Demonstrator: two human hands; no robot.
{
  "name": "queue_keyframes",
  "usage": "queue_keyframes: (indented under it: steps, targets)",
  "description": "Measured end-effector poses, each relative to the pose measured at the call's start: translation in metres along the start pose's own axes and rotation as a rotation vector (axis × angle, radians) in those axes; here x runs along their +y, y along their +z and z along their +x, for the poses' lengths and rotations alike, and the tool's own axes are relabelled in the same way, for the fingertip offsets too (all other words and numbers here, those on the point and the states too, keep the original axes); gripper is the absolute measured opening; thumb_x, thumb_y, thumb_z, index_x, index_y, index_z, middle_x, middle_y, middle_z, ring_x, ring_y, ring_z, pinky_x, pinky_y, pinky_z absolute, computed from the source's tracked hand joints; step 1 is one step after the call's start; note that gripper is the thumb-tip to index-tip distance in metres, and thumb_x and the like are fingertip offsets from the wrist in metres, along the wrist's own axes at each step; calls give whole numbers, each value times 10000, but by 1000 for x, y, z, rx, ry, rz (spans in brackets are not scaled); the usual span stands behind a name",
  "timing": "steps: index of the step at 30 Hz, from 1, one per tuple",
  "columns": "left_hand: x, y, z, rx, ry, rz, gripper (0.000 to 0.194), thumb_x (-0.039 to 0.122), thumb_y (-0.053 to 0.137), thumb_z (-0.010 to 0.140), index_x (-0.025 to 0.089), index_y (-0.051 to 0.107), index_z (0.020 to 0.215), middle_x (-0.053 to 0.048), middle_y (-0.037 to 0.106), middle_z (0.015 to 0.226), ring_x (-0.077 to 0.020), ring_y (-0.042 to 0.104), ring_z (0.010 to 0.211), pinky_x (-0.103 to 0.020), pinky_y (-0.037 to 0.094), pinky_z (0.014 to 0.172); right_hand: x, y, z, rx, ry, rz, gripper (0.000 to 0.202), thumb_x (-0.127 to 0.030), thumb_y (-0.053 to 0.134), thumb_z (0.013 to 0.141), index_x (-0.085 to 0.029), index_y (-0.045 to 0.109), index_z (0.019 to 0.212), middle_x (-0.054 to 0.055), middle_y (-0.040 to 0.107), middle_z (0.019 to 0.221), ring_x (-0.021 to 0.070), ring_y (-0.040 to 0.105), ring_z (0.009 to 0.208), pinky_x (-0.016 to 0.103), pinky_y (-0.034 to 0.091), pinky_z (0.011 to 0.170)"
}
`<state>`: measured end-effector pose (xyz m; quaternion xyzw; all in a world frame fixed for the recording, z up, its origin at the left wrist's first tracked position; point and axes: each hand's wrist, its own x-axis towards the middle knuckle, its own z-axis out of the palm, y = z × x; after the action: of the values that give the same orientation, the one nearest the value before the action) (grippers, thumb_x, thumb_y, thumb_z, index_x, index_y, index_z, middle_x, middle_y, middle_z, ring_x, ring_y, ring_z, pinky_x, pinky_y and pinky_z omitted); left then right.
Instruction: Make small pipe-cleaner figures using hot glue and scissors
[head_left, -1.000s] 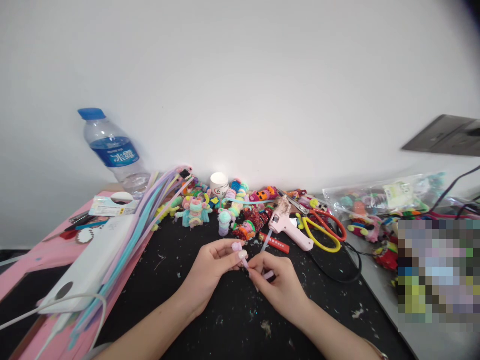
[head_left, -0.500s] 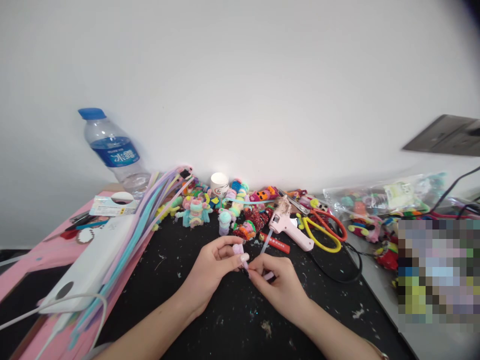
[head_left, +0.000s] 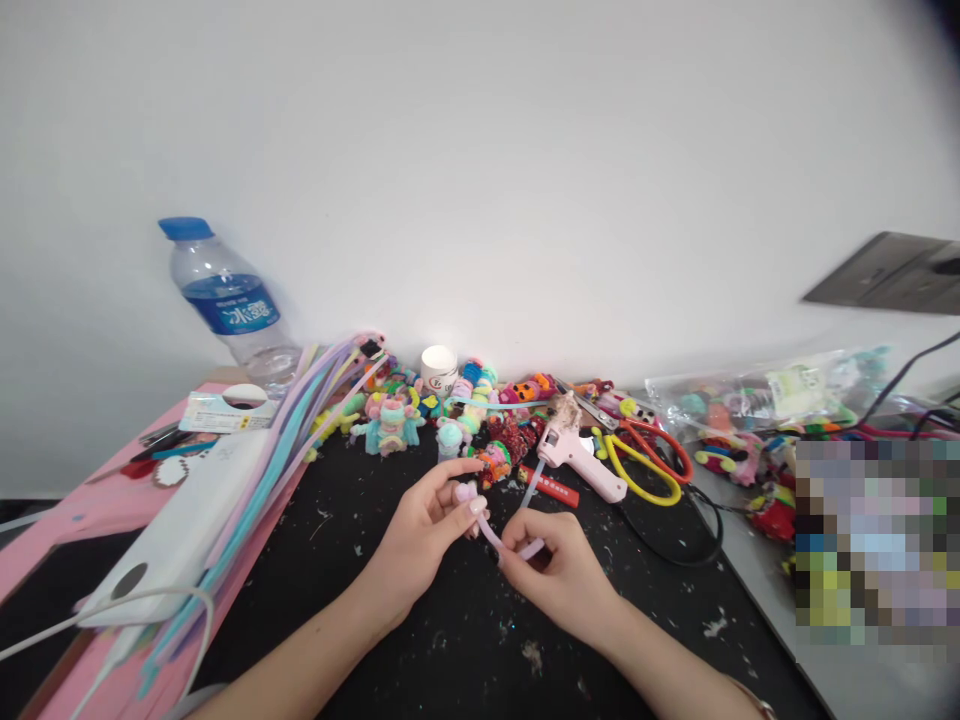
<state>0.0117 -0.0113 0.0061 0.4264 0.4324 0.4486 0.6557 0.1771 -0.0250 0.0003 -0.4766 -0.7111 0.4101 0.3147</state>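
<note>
A light purple fuzzy stem (head_left: pixel 490 534) runs between my two hands above the black tabletop. Its coiled end is pinched between the thumb and fingers of my left hand (head_left: pixel 429 525). My right hand (head_left: pixel 555 560) grips the stem farther along, and its tail shows past the fingers. Just beyond my hands lie an orange and red fuzzy figure (head_left: pixel 495 463), a red strip (head_left: pixel 551 487) and a pink glue gun (head_left: pixel 581 462) with a glue stick.
Scissors with yellow and red handles (head_left: pixel 645 470) lie right of the glue gun. Several fuzzy figures line the wall, around a white cup (head_left: pixel 439 369). Leftward are pastel stems (head_left: pixel 277 480), a white power bank-like box (head_left: pixel 187 530) and a bottle (head_left: pixel 229 300). A black cable curves at right.
My left hand has shifted slightly left with the coiled end, and its index finger has lifted. A longer piece of stem now shows between my hands.
</note>
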Motion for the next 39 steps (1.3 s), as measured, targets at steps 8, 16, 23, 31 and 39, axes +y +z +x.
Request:
queue_keyframes:
  steps: [8,16,23,31,39]
  targets:
    - [-1,-6,1,-195,35,87,345,197,575,800,195,488,1134,51,458,668,-89,467,590,-206,364,569,3,-7,3,75,151,304,235,-294,580,753,-166,466,591,-70,377,480,62,299,427,188,221,409]
    - [2,-5,-6,-402,-85,102,395,186,581,790,229,460,1164,46,466,696,-102,471,622,-232,378,597,5,-8,5,58,187,460,333,-407,622,739,-168,450,583,-88,384,403,40,295,343,179,187,363]
    - [3,-2,-10,-516,-165,24,637,132,622,744,254,339,1302,45,487,692,-99,462,604,-241,387,593,5,-3,4,12,231,531,347,-403,698,674,-164,465,577,-86,414,411,41,323,335,173,227,351]
    - [3,-1,-11,-503,-143,-79,772,141,635,752,299,210,1377,36,504,717,-98,481,607,-239,400,589,4,-2,3,-176,179,590,364,-480,631,735,-153,514,624,-61,469,472,48,332,382,174,242,382]
    - [0,-2,-8,-446,-100,-17,659,183,664,726,272,340,1292,54,478,687,-107,510,600,-248,436,591,2,-6,3,-135,114,441,453,-551,518,788,-166,477,553,-35,458,496,85,382,465,206,304,463]
